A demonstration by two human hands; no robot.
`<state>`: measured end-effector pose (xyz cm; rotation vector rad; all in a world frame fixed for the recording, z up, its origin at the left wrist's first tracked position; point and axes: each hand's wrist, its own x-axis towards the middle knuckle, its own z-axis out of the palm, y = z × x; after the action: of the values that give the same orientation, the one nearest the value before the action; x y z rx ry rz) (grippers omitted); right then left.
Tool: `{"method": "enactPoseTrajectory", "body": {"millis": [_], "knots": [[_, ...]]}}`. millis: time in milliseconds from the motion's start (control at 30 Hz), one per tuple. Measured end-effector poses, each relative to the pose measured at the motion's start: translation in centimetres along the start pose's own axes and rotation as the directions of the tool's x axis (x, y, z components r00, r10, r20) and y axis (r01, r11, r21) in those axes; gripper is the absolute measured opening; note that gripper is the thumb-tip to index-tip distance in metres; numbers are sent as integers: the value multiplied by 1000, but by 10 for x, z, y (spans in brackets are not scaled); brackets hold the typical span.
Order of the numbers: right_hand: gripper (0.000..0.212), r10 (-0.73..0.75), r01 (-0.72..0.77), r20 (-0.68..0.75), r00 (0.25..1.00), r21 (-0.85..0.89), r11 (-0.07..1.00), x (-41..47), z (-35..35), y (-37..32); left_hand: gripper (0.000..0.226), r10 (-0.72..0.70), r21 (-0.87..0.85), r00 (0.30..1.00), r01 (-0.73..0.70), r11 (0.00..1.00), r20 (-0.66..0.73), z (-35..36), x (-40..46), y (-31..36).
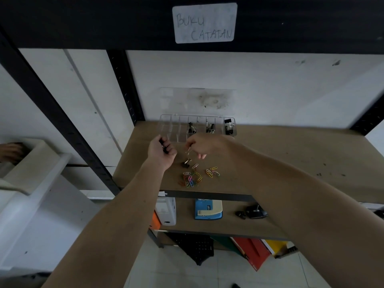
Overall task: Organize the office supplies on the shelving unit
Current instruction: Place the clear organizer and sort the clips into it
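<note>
With the left hand (161,149) curled round dark binder clips and the right hand (199,146) pinching a wire-handled clip (188,151) above the shelf (291,154), the person should probably drop each cleanly into the clear, rigid divided box (176,127), leaving the glossy paperclips (192,179).

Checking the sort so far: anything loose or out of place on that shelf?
Yes. Coloured paper clips lie scattered on the shelf board, outside the clear organizer box. One black binder clip sits loose beside them, while others are already in compartments.
</note>
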<state>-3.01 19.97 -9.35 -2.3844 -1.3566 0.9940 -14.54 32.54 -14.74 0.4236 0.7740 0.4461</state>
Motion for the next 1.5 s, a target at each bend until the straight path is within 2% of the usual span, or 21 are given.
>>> {"method": "enactPoseTrajectory", "body": {"millis": [100,200,300,433,533,600,667,733,900,967,1033,1100,1200,1267,1333,1400,1500], "knots": [[34,-74,77,41,996,-73,994,6,8,-2,39,1,10,1000,-1,1000,13,0,-1,1],[14,-82,93,67,994,-178,980,8,14,4,42,0,21,1000,-1,1000,28,-2,-1,3],[24,-74,73,10,997,-294,953,6,16,5,41,2,14,1000,-3,1000,27,-2,-1,4],[30,-35,53,52,998,-415,908,9,19,2,39,10,9,1000,-10,1000,14,-1,-2,5],[22,-48,63,52,998,-348,935,13,15,1,37,15,-21,1000,-15,1000,12,2,-5,5],[29,-69,67,-5,998,-210,975,10,6,-2,34,27,-72,1000,-27,997,3,4,-7,4],[34,-92,86,-137,986,-52,995,6,-4,-11,27,28,-148,1000,-28,989,1,8,-10,2],[32,-120,132,-295,948,21,991,4,-12,-22,20,26,-227,999,-17,974,38,15,-12,0],[26,-141,131,-405,904,-51,990,9,-14,-46,24,60,-235,974,-7,972,219,38,-14,-6],[25,-169,146,-432,886,-84,986,13,-13,-45,25,64,-225,969,-9,974,239,43,-14,-5],[26,-165,178,-485,859,-19,984,13,-15,-42,27,64,-219,971,-13,976,230,47,-12,-4],[29,-77,189,-586,807,132,973,9,-23,-35,22,53,-208,977,-9,978,204,50,-9,-3],[28,89,95,-658,748,239,966,3,-34,-7,18,47,-23,990,-44,999,136,55,-1,4],[29,159,-32,-633,758,207,978,0,-36,14,25,93,124,990,-106,987,105,65,4,11],[28,198,-93,-619,760,198,976,0,-35,27,36,152,244,983,-174,954,106,82,5,16],[27,195,-74,-623,757,214,974,0,-33,32,40,216,420,967,-253,871,134,96,8,16],[25,192,-48,-621,760,241,969,6,-33,36,33,304,652,924,-380,656,232,107,23,8]]}}
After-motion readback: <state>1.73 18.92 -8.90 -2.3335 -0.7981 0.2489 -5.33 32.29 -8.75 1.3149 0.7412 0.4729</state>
